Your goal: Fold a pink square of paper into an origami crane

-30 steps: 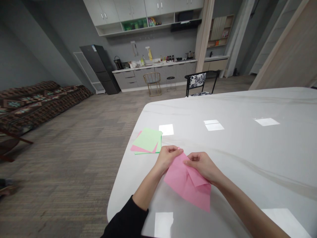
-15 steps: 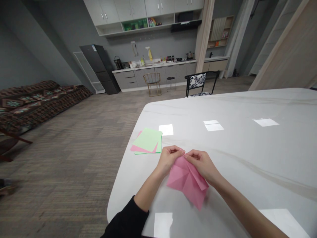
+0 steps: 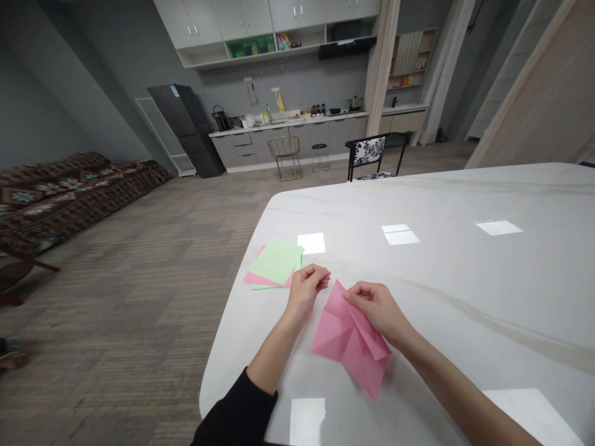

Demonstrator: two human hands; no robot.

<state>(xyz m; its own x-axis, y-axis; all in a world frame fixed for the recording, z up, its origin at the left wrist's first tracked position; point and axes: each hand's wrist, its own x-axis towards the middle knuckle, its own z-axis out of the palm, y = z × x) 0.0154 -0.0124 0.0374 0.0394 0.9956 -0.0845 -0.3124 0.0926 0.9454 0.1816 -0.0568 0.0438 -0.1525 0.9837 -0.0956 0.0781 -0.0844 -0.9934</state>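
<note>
A creased sheet of pink origami paper (image 3: pixel 351 334) with several fold lines is tilted up from the white table. My right hand (image 3: pixel 374 306) pinches it near its upper corner, thumb on the near side, and a folded flap runs down beside the fingers. Just left of the paper's top corner, my left hand (image 3: pixel 307 290) is apart from it, its fingers curled together with nothing visible in them. Behind my left hand lies a small stack of green and pink paper sheets (image 3: pixel 275 260).
The white marbled table (image 3: pixel 455 272) has a rounded left edge beside the floor. Beyond its far edge stands a black chair with a patterned back (image 3: pixel 369 152). Farther off are a kitchen counter (image 3: pixel 251 127), a dark fridge (image 3: pixel 186 127) and a covered couch (image 3: pixel 65 192).
My left hand has let go of the paper's upper corner and moved a little to the left. My right hand keeps its pinch in nearly the same place.
</note>
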